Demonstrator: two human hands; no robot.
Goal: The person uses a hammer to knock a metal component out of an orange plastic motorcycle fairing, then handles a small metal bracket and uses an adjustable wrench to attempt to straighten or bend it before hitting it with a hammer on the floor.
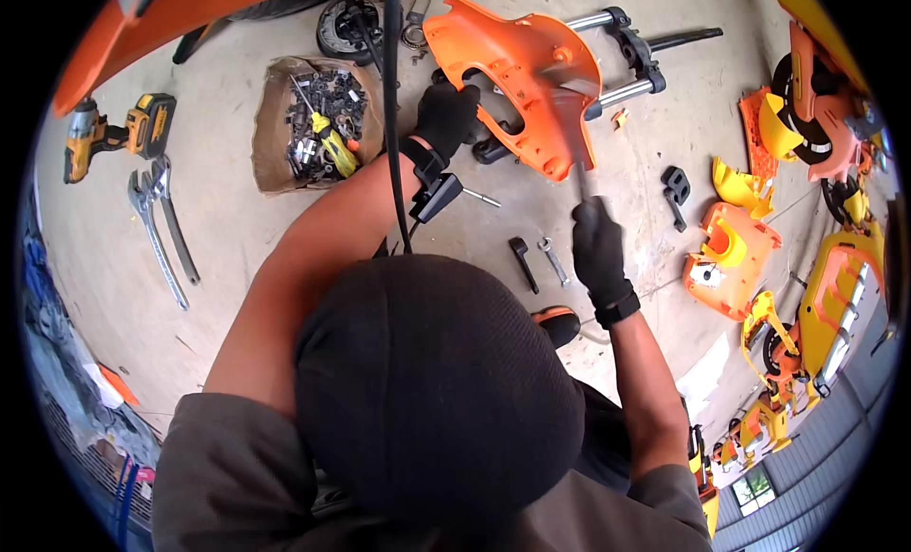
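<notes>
An orange moulded plastic panel with a long cutout is held over the concrete floor, in front of me. My left hand, in a black glove, is closed on its near left edge beside the cutout. In my black-gloved right hand, fingers wrap round the handle of what looks like a hammer. Motion smears the hammer, and its grey head lies over the panel's right part. Behind the panel is a fork with two silver tubes, partly hidden. A spanner and a black bar-shaped part lie nearer me.
A cardboard box of small hardware and a yellow-handled screwdriver stands left. Farther left are a cordless impact driver and two adjustable wrenches. A wheel hub sits behind the box. Orange and yellow panels lie right. A black cable hangs near my left arm.
</notes>
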